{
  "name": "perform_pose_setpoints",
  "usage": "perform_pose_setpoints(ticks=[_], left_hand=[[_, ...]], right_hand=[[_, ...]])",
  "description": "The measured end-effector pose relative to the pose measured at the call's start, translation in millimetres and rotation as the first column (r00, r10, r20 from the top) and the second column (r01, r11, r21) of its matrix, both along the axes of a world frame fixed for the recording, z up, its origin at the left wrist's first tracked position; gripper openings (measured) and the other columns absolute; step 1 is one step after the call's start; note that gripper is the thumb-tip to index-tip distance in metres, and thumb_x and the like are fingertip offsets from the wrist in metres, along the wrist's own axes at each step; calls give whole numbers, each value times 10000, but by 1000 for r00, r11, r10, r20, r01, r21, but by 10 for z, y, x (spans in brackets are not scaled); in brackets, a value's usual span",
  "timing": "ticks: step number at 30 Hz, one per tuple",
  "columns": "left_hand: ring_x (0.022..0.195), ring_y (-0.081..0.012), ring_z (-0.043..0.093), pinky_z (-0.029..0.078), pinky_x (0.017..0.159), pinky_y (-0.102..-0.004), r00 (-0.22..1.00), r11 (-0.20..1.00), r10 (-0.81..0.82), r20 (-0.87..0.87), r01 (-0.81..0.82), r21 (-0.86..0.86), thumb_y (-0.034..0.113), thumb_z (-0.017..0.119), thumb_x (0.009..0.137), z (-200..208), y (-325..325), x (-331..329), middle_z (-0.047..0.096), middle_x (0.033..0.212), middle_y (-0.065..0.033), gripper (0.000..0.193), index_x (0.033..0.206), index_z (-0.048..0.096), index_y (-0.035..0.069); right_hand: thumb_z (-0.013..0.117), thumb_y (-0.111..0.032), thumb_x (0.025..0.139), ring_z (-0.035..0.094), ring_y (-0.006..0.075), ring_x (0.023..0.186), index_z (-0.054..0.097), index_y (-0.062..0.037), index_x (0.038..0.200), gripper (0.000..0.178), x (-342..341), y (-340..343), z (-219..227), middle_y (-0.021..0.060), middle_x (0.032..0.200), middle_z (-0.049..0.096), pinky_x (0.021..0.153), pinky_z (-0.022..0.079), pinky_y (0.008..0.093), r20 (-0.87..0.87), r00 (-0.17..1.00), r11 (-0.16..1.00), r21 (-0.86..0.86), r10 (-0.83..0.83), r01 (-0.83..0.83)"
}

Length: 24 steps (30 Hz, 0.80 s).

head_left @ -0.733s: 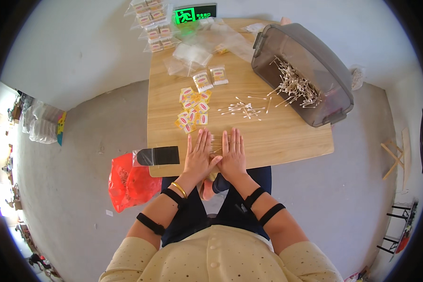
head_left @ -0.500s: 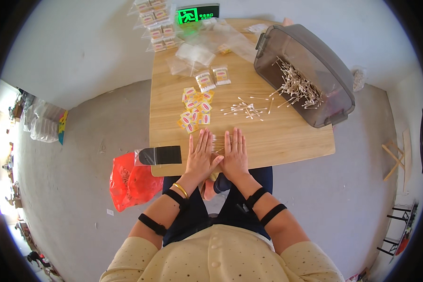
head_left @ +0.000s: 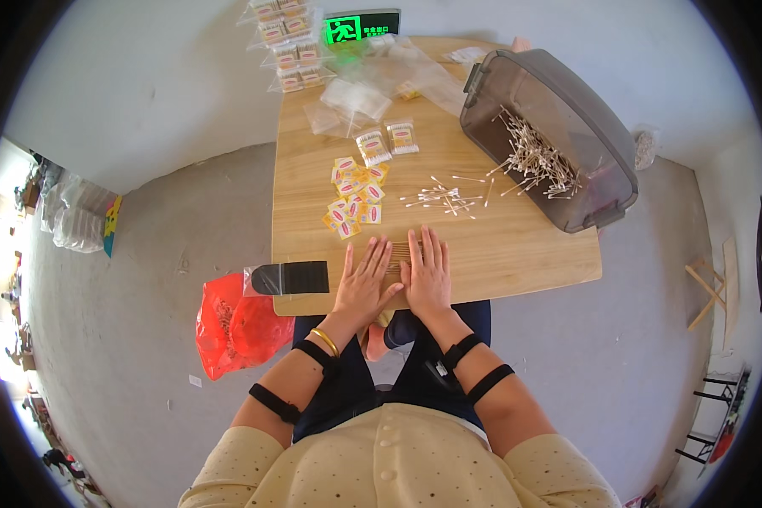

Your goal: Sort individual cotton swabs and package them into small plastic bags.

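Note:
At the table's near edge, a small row of cotton swabs (head_left: pixel 397 256) lies between my two hands. My left hand (head_left: pixel 364 278) rests flat on its left side, fingers stretched forward and thumb pointing toward the swabs. On the other side my right hand (head_left: pixel 429 275) is also flat, its fingers straight and covering the swabs' right ends. Both palms face down, so whether they press on the swabs or just border them I cannot tell. Ahead lies a loose heap of cotton swabs (head_left: pixel 446 199). Small yellow and white paper cards (head_left: pixel 356 196) are scattered left of it.
A grey plastic bin (head_left: pixel 559 80) tipped on its side spills swabs at the right. Two filled packets (head_left: pixel 387 144), clear bags (head_left: pixel 351 100) and stacked bagged packets (head_left: pixel 289 52) are farther back. A black-and-clear pouch (head_left: pixel 289 278) overhangs the left edge, above a red bag (head_left: pixel 233 326).
My right hand has shifted slightly, and its thumb has come up beside the swabs. The left hand's fingers lean a little more to the right. The view has tilted slightly.

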<state>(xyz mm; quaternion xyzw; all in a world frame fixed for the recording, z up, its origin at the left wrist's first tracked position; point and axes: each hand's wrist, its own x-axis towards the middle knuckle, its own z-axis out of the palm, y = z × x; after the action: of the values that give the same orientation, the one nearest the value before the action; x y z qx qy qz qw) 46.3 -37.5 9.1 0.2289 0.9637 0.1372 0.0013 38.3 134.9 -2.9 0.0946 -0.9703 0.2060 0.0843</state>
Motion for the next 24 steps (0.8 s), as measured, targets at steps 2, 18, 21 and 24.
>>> perform_pose_setpoints(ticks=[2,18,21,24], left_hand=[[1590,-239,169,10,1281,-559,1000,1000,5,-9,-5,-12,630,332,1035,-17,3,4,255,1696,-119,851,1625,239,23],[1588,-243,179,22,1282,-551,1000,998,12,15,-13,54,609,324,1052,-3,-8,-14,267,1691,-119,824,1623,239,22],[1587,-255,180,32,1281,-550,998,994,15,56,-21,106,603,326,1054,28,-48,-21,258,1695,-120,819,1623,238,20],[1583,-289,187,49,1276,-552,999,993,-1,47,-4,119,565,354,1061,70,-92,-51,260,1690,-139,791,1622,236,20]], right_hand=[[536,-278,1003,280,387,1525,386,-46,1561,622,-26,-27,-6,218,1625,335,1256,205,533,-17,1000,1000,-10,-22,22],[613,-232,961,382,352,1438,507,-102,1456,523,-184,-210,-1,163,1489,452,1235,251,535,-121,978,985,-12,-171,171],[662,-160,914,427,367,1377,558,-111,1371,471,-178,-156,92,160,1407,492,1177,316,533,-141,981,979,-172,-131,106],[707,-78,847,487,368,1259,620,-126,1210,377,-183,48,173,142,1272,530,1064,394,514,-110,994,972,-234,-12,-14]])
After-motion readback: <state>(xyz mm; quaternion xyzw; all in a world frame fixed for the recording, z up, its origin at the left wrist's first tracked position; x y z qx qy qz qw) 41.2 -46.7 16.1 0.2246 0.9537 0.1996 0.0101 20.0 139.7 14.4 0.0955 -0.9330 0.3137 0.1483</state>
